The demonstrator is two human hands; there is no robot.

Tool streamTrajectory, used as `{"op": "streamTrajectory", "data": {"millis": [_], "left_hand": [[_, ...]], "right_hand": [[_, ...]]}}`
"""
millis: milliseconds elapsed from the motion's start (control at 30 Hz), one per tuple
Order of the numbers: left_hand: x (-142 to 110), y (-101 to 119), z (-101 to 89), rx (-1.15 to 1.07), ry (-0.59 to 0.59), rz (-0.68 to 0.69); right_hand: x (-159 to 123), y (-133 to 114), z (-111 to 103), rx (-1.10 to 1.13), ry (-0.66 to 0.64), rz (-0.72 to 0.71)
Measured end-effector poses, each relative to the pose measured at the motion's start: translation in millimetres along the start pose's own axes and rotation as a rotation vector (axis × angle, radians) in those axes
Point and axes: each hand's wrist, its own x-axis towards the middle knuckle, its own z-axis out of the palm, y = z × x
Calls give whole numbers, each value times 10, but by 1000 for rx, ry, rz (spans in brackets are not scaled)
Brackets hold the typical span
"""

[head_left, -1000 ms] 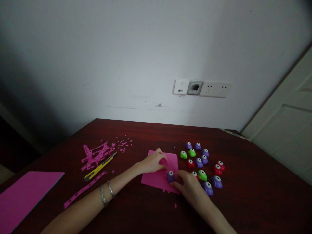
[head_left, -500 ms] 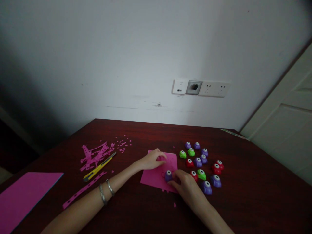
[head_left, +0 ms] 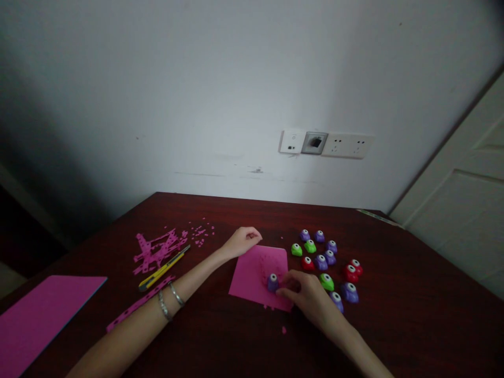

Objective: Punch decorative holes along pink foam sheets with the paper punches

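A small purple craft punch [head_left: 273, 283] with a white knob stands on the pink sheet [head_left: 246, 283]. To its right is my right hand [head_left: 305, 294], its thumb and fingers apart, with the thumb tip close against the punch. I cannot tell whether it touches. My left hand [head_left: 244, 241] is at the sheet's far left corner, fingers curled and tips together. Whatever they may hold is too small to make out. Tiny pink cut-outs form an outline [head_left: 263, 268] on the sheet, partly hidden by the punch.
Several purple, green and red punches [head_left: 326, 282] stand on the right of the dark table [head_left: 236, 336]. At left lie punched pink strips [head_left: 157, 249], small pink bits [head_left: 200, 231], a yellow utility knife [head_left: 163, 270] and a larger pink sheet [head_left: 51, 315]. A wall closes off the back.
My left hand has moved from over the sheet to its far left corner, and its fingers have closed. My right hand has drawn back slightly from the purple punch, which stays on the sheet.
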Motion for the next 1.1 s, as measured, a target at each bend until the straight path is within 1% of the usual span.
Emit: {"op": "streamTrajectory", "data": {"millis": [100,167,200,333,400,467,533,633,967,1033,1100], "left_hand": [[16,21,-82,-10,-38,-21],[-34,57,-96,87,-90,5],[-73,80,-92,154,-119,60],[-245,152,-43,360,-231,375],[-306,148,-22,405,-294,450],[-342,114,-4,430,-347,489],[-361,66,15,440,-377,500],[-370,11,42,451,-385,501],[-369,-24,118,443,-337,465],[-368,5,122,410,-317,447],[-352,64,106,363,-240,416]], "right_hand": [[17,6,-49,62,-43,33],[26,15,-41,58,-58,26],[29,18,-30,42,-54,13],[34,6,7,-41,7,-74],[35,-8,5,-58,27,-82],[38,-19,-5,-60,28,-75],[43,-21,-10,-56,11,-74],[56,-7,-1,-38,-33,-86],[66,-25,18,-19,-55,-97],[64,-24,3,-14,-51,-85],[77,-6,-24,1,-46,-52]]}}
